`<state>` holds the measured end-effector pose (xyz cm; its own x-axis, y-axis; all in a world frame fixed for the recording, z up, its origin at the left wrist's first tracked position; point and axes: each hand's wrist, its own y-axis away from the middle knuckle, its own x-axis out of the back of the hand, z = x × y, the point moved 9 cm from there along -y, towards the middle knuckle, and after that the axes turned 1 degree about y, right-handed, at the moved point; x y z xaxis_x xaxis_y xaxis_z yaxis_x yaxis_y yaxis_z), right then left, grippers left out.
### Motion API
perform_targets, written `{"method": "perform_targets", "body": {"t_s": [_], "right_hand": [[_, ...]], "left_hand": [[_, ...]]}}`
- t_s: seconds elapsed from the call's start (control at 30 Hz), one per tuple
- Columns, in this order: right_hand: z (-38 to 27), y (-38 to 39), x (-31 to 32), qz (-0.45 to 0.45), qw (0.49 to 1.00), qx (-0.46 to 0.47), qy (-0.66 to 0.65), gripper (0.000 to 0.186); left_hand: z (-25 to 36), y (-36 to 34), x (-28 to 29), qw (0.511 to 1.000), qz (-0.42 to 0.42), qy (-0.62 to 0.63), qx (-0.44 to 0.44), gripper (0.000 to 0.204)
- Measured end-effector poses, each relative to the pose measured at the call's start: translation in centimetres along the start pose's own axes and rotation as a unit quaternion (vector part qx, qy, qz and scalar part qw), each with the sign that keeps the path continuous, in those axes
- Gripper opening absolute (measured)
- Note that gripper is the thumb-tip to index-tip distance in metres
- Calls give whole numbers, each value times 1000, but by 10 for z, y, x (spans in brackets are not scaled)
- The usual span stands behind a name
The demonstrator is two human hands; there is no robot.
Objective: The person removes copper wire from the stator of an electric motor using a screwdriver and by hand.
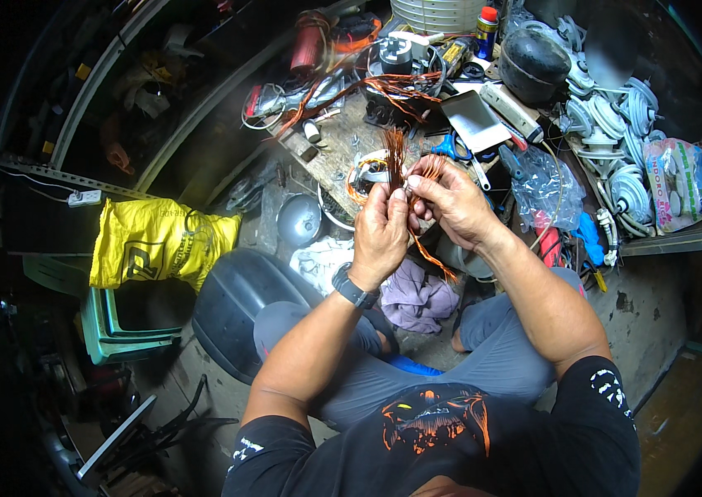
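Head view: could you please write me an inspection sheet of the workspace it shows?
Surface: worn brown wooden bench top, partly covered.
Work in hand: thin copper-coloured wire strands, gathered in a bunch.
Clutter: blue-handled hand tool, crumpled clear plastic bag, rounded black object.
Hands: bare left hand and bare right hand, both closed on the strands.
Cables: white socket block with white cord, far left.
Surroundings: yellow plastic sack, green plastic stool, purple cloth between the legs.
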<state>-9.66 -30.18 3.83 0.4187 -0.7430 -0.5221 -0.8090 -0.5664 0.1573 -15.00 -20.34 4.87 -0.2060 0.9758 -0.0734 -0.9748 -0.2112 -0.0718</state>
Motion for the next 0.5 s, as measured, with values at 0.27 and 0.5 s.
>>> {"method": "perform_targets", "body": {"t_s": [0.27, 0.5], "right_hand": [[-1, -1, -3, -17, 1000, 4, -3, 13], [0, 1, -10, -52, 997, -4, -49, 13]], "left_hand": [[5, 0, -1, 1000, -20, 0, -17, 17], [4, 0, -2, 999, -30, 43, -2, 16]]}}
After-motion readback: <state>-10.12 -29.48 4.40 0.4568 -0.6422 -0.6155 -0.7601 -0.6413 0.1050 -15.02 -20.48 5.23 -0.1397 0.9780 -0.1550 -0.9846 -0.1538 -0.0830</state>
